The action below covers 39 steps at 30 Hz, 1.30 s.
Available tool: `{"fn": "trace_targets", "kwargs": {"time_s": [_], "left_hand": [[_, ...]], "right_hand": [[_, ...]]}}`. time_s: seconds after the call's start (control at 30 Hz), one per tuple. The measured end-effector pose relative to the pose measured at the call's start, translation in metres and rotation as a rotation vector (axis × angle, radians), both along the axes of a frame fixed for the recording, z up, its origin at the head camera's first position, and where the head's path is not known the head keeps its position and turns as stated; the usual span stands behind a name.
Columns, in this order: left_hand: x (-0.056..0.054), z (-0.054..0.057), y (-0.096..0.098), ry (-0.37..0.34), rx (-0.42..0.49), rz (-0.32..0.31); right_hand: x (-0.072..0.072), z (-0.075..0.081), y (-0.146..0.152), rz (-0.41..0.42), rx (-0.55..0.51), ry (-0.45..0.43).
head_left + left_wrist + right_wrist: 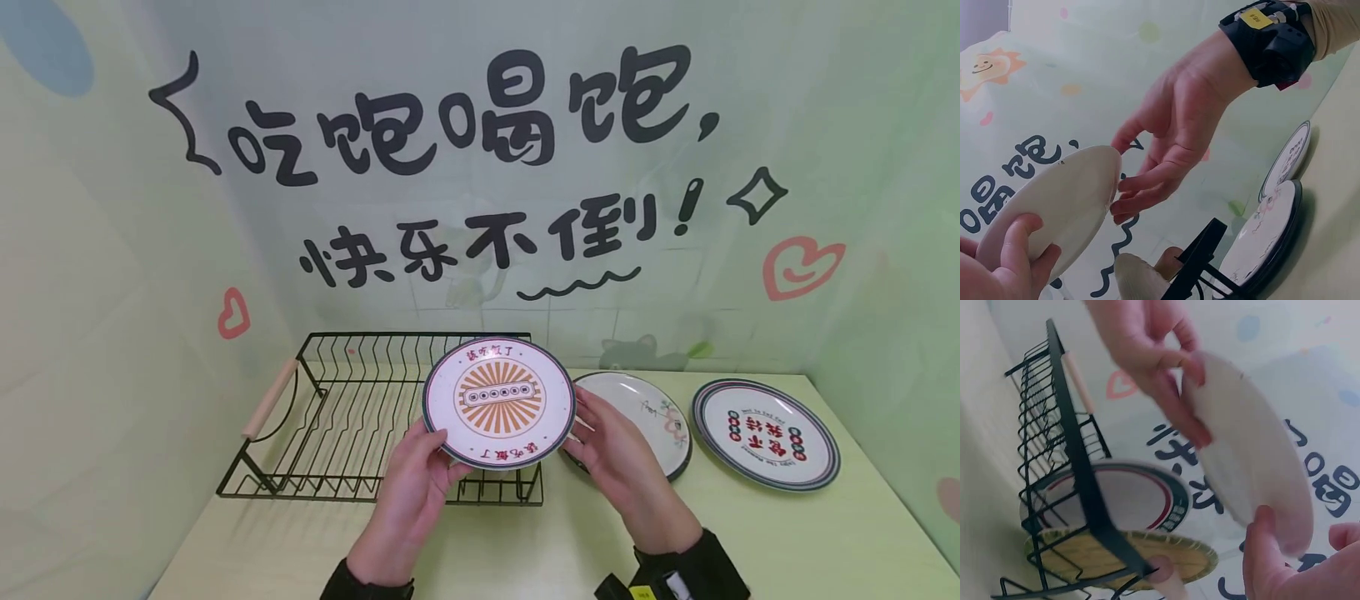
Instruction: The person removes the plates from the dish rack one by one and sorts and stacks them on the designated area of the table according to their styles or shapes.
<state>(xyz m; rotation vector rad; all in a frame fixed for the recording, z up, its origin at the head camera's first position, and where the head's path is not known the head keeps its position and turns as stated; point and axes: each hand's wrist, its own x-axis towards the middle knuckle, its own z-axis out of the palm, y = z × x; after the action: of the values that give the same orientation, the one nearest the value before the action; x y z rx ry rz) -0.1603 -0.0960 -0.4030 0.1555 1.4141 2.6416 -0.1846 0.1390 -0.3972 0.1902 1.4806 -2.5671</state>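
Note:
A white plate (498,457) with a dark rim and an orange sunburst is held up in front of the rack, its printed face toward the head camera. My left hand (416,471) grips its lower left edge, thumb on the face and fingers beneath. At the right edge, my right hand (618,454) holds the rim by its fingertips. Both wrist views show the plain white underside of the plate (1075,200) with fingers against it. Behind the held plate is a black wire dish rack (352,417) with a wooden handle (270,398).
Right of the rack, a white plate with a floral print (637,408) lies partly behind my right hand. Farther right lies a white plate with red lettering (765,433). The right wrist view shows a green-and-red-rimmed plate (1122,494) and a yellowish patterned plate (1166,553) by the rack.

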Motion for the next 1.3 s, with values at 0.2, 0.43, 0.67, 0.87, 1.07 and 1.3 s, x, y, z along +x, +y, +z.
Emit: {"fn": "trace_targets", "kwargs": {"time_s": [0.2, 0.43, 0.67, 0.87, 1.07, 1.3], "left_hand": [[0.002, -0.003, 0.010, -0.029, 0.014, -0.030], [0.005, -0.003, 0.008, -0.030, -0.059, -0.080], [-0.001, 0.003, -0.008, 0.044, -0.340, -0.146], [-0.013, 0.016, -0.036, 0.123, -0.579, -0.124], [-0.029, 0.029, -0.081, 0.236, -0.722, 0.024], [-0.046, 0.039, -0.134, 0.304, -0.911, 0.113]], "right_hand": [[0.011, 0.005, 0.007, 0.078, -0.002, 0.035], [0.018, 0.002, 0.016, 0.080, 0.020, 0.024], [0.022, 0.000, 0.019, 0.036, 0.013, 0.000], [0.023, -0.002, 0.025, 0.004, -0.016, -0.007], [0.023, -0.004, 0.035, 0.001, -0.048, 0.013], [0.024, -0.008, 0.049, 0.018, -0.122, 0.050]]}}
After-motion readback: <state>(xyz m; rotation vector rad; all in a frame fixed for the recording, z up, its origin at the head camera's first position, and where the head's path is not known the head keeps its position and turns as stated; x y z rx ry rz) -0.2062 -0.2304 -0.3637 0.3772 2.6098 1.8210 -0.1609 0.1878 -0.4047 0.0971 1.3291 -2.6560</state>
